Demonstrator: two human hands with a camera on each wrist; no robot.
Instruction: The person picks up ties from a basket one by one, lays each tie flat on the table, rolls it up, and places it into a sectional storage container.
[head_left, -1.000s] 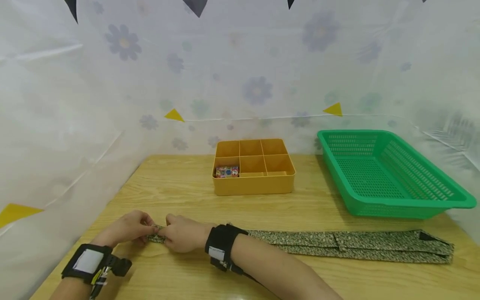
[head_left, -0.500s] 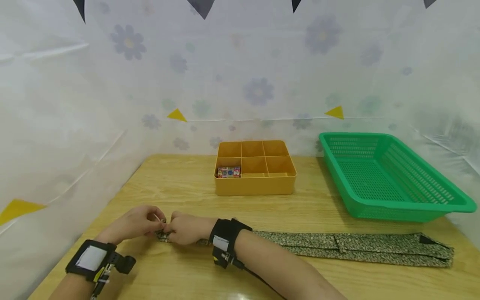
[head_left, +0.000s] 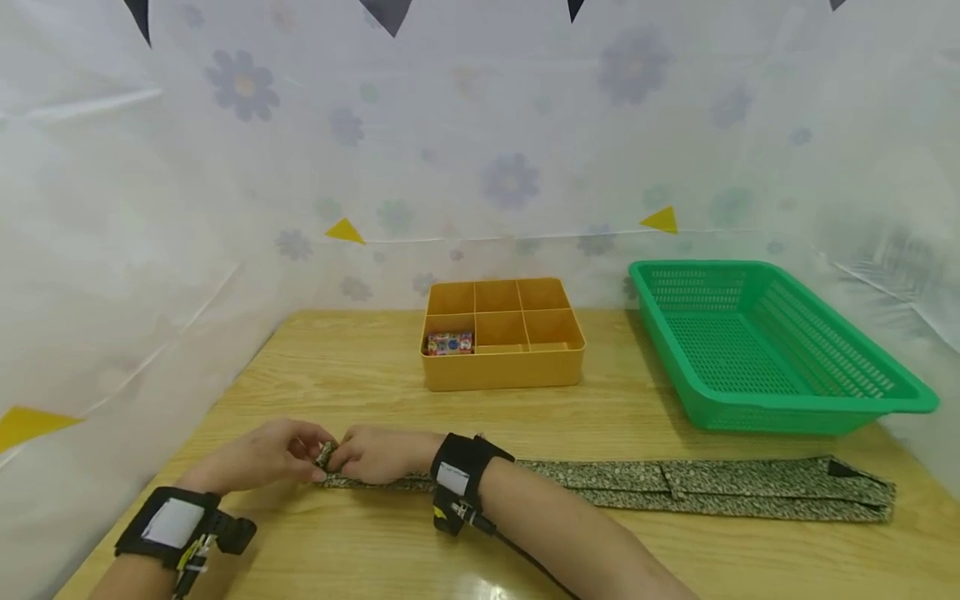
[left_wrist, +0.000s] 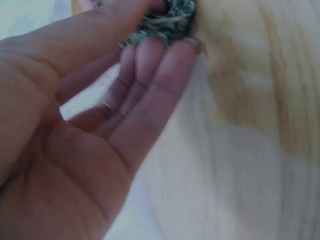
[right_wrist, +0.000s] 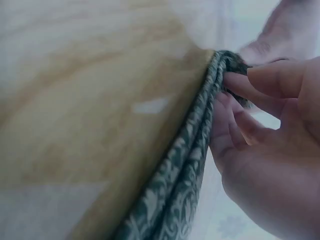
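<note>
A patterned green-and-cream necktie (head_left: 772, 487) lies lengthwise across the table, its wide end at the right and its seam side up. At the narrow left end, a small coil (head_left: 326, 455) rises between the hands. My left hand (head_left: 262, 457) pinches this coil, thumb on one side and fingers on the other; the left wrist view shows the coiled fabric (left_wrist: 172, 22) at the fingertips. From the opposite side, my right hand (head_left: 386, 455) holds the tie beside the coil. In the right wrist view its curled fingers (right_wrist: 235, 132) grip the folded strip, partly hiding the coil.
A yellow six-compartment box (head_left: 502, 371) stands behind the tie, with small colourful packets (head_left: 450, 343) in its front left compartment. To the right is a green perforated basket (head_left: 810, 402). A white flower-print sheet (head_left: 510, 183) encloses the wooden table (head_left: 360, 358).
The tie's narrow end has gone from mostly covered by the fingers to a visible upright coil. My right hand has shifted slightly rightward, while the wide end stays in place.
</note>
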